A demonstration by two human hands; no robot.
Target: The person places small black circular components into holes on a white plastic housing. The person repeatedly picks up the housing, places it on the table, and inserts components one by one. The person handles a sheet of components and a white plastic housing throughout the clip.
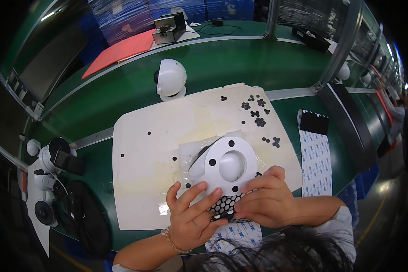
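A round white dome-shaped camera point(171, 80) is sitting on the green desk point(240, 63), a flat red sheet point(122, 51) lying beyond.

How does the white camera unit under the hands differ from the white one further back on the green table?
The near unit lies base-up on the white sheet, its round base with black dots showing; the far unit stands upright on the green table. The left hand and right hand are at the near unit; nothing touches the far one. Both are white and rounded.
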